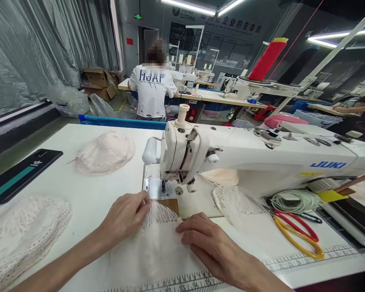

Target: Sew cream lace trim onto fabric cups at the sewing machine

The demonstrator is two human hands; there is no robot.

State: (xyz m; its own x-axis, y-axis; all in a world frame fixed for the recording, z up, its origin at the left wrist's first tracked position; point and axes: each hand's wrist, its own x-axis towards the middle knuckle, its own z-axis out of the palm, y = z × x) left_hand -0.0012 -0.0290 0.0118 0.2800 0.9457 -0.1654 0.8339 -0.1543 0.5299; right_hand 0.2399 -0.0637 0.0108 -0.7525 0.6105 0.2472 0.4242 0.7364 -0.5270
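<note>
A sheer white piece of lace fabric (158, 239) lies on the table just in front of the sewing machine (219, 150). My left hand (129, 213) pinches its upper left corner between thumb and fingers, close to the metal needle plate (153, 188). At the fabric's right edge rests my right hand (211, 243), palm down, with its fingers curved and laid on the cloth. The presser foot (163, 186) stands behind the lace, and the fabric's top edge is a little short of it. A brown patch (172, 205) shows under the lace edge.
Stacked lace pieces (27, 235) lie at left, with a pale fabric pile (106, 154) behind. A dark phone-like slab (24, 174) is at far left. On the right are yellow-and-red-handled scissors (298, 239), coiled cord (295, 200) and more lace (234, 200). A person (153, 89) sits ahead.
</note>
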